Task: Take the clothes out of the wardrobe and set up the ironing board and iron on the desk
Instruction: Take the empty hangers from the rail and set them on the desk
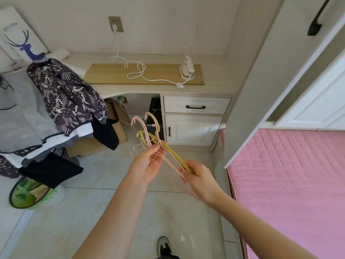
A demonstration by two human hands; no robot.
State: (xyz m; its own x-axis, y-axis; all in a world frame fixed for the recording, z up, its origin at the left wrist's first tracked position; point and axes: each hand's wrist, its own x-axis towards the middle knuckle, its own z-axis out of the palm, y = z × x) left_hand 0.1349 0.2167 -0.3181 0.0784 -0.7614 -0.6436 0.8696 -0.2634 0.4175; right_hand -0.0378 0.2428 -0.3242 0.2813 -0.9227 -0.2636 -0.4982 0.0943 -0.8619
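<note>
Left grip (149, 163) pinches the necks of the bundled empty hangers (175, 156); right grip (197, 174) is clenched round their bars, in front of the tabletop (214, 85). Ironing board (112, 71) and iron (186, 71) sit on the tabletop. Clothes (65, 94) are heaped at its left end. Judgement: setup nearly done. Next: put the hangers down, off the tabletop.

Matt light wooden plank (104, 73), glossy white plastic iron (187, 71), smooth pink and yellow plastic hangers (172, 155), quilted pink cloth mattress (289, 174)

The left forearm (115, 212) and right forearm (242, 217) are bare; 1 grey-and-black shoe (165, 247) shows below.
</note>
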